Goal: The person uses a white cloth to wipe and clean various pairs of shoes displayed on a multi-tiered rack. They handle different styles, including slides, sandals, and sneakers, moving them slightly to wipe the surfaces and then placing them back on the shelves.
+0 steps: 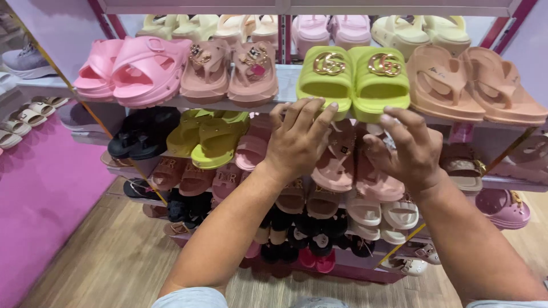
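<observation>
A shoe shop's display wall fills the view: a tiered rack (285, 74) of pale shelves on red uprights, standing on a wood-look floor (114, 256) beside a pink partition (40, 188), with every level packed with women's slides and platform sandals. On the upper shelf sit a pair of bright pink cross-strap platforms (134, 68), a dusty-pink pair with ornaments (231, 71), a lime-green pair of slides (354, 80) with gold buckles, and a peach pair (476, 85). Below run black clogs (142, 134), yellow-green sandals (211, 137) and rows of brown, cream and black pairs further down.

A person stands before the rack, both forearms raised to the second shelf. The left hand (297, 142) rests with fingers spread and lightly curled over the front edge just under the lime-green slides, its fingertips touching the toe of the left green slide. The right hand (408, 151) is also spread, fingers bent over a pale pink sandal (374, 177) on the shelf below; whether it actually grips that sandal cannot be told.

The green pair sits square and level at the shelf's edge, so the straightening there looks largely done, while the pink pair under the hands sits crowded and appears to be the work in hand.
</observation>
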